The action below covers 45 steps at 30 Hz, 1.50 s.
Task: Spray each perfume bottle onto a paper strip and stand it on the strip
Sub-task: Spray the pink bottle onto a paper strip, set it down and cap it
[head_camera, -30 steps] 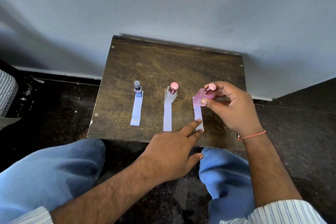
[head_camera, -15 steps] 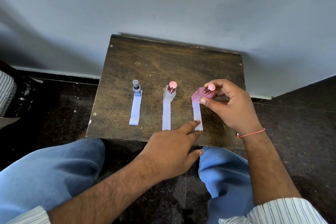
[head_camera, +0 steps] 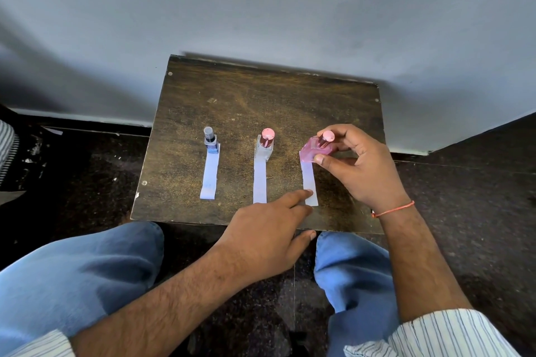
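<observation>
Three pale paper strips lie side by side on a small dark wooden table (head_camera: 272,95). A blue bottle with a grey cap (head_camera: 210,140) stands on the far end of the left strip (head_camera: 209,177). A clear bottle with a pink cap (head_camera: 265,145) stands on the middle strip (head_camera: 260,182). My right hand (head_camera: 359,165) grips a pink bottle (head_camera: 314,149) between thumb and fingers at the far end of the right strip (head_camera: 309,180); the bottle leans. My left hand (head_camera: 269,235) presses the near end of that strip with straight fingers.
The table stands against a pale wall (head_camera: 261,9), with dark floor (head_camera: 464,197) on both sides. My knees in blue jeans (head_camera: 87,269) sit just below the table's near edge. A striped object (head_camera: 5,148) shows at the far left.
My right hand has shifted the pink bottle slightly over the far end of the right strip. My left hand keeps pressing the strip's near end.
</observation>
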Motion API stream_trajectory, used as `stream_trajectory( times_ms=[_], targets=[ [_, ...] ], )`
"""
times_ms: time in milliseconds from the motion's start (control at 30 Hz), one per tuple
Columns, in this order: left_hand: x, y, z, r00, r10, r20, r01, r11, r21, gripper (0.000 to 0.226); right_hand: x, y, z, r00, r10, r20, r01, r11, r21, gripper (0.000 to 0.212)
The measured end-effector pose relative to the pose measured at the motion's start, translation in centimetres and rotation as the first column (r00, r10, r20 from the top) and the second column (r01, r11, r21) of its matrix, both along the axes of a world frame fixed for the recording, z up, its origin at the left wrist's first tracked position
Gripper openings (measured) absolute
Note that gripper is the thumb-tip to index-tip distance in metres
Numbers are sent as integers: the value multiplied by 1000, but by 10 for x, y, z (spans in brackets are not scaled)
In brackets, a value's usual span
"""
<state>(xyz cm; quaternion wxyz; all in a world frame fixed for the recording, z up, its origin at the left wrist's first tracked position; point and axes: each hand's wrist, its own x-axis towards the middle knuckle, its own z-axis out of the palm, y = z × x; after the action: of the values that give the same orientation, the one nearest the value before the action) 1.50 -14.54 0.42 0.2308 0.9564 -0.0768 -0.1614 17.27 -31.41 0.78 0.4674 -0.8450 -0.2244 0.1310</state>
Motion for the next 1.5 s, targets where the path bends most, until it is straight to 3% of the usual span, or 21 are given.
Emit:
stream_trajectory(
  times_ms=[333,600,800,1000,1500],
  targets=[
    [1,2,-3,996,25,86,-20,998,-62,50,0,-5,7,999,-21,-27,20,1000,-22,51],
    [7,-3,1,981,73,177,-47,988,-147,47,6,-36,15,957,-278,80,283,957,-64,28],
    [12,-14,1,973,84,214,-42,980,-195,39,6,-76,20,885,-441,150,465,816,-343,17],
    [14,-21,-3,964,91,249,-31,971,-236,37,-2,-92,18,910,-409,66,369,730,-576,31],
    [14,-18,-6,966,88,241,-26,969,-247,35,-4,-74,8,920,-370,126,368,714,-596,23]
  ],
)
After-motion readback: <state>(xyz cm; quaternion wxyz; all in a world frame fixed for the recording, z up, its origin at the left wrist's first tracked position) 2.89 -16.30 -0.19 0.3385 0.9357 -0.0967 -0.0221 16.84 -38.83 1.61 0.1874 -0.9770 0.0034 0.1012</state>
